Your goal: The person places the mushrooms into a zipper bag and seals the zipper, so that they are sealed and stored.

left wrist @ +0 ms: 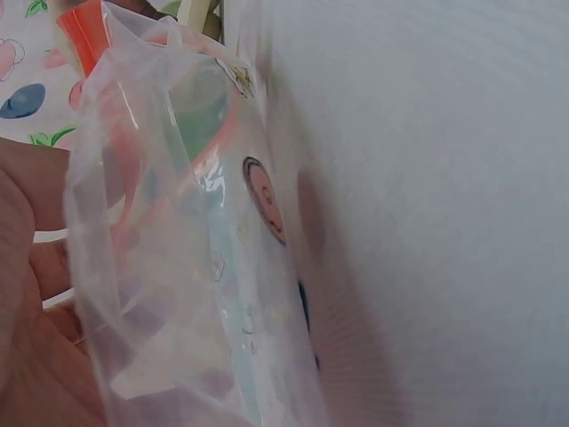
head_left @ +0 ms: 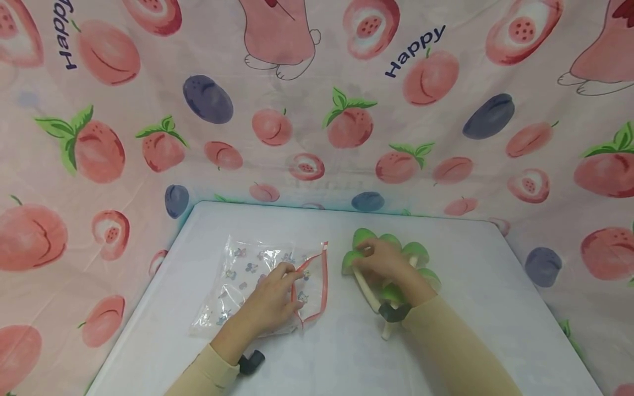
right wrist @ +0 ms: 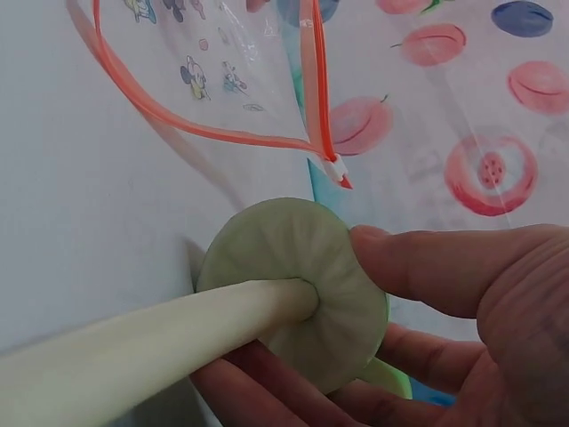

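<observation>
A clear zip bag (head_left: 252,269) with cartoon prints and a red zip edge (head_left: 324,280) lies flat at the middle left, its mouth parted toward the right. My left hand (head_left: 274,297) holds the upper lip of that mouth, fingers and thumb at the red strip. On the right, my right hand (head_left: 391,261) grips a green toy mushroom (right wrist: 267,236) by its cap, thumb on one side and fingers underneath. Its pale stem (right wrist: 178,325) points away from the palm. Several more green mushrooms (head_left: 415,252) lie clustered beneath and around this hand, partly hidden by it.
The white table (head_left: 470,341) has its back edge against a pink fruit-print cloth (head_left: 307,99), which hangs behind and along both sides. A black wrist mount (head_left: 251,362) sits under the left sleeve, another (head_left: 393,312) at the right cuff.
</observation>
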Tool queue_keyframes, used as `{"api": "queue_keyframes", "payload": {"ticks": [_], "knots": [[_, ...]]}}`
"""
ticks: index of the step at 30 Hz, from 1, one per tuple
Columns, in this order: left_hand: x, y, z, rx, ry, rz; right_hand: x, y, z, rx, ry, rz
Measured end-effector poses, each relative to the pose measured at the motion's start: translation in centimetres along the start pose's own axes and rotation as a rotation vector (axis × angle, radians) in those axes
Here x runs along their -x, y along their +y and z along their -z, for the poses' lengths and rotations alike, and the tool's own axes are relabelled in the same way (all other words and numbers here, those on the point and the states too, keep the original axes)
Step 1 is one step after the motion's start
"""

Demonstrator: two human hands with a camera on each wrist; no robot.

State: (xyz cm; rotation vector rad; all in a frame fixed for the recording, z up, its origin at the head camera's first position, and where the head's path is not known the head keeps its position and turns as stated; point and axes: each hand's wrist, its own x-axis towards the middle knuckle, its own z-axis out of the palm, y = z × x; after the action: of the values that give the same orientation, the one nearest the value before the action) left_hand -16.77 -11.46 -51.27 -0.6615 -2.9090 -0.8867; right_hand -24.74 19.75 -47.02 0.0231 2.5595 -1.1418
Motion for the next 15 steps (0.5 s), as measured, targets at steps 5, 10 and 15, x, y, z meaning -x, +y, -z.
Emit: {"api": "queue_keyframes", "payload": {"ticks": [5, 10, 15], "knots": [[0.06, 0.15, 0.08, -0.001, -0.006, 0.004, 0.06, -0.02, 0.03, 0.024, 0.002, 0.005], [0.03, 0.16, 0.08, -0.002, -0.011, 0.012, 0.19, -0.11, 0.03, 0.0, -0.005, 0.004], [-0.05, 0.05, -0.11, -0.01, -0.005, 0.013, 0.49, -0.27, -0.1, -0.084, -0.025, -0.009]]}}
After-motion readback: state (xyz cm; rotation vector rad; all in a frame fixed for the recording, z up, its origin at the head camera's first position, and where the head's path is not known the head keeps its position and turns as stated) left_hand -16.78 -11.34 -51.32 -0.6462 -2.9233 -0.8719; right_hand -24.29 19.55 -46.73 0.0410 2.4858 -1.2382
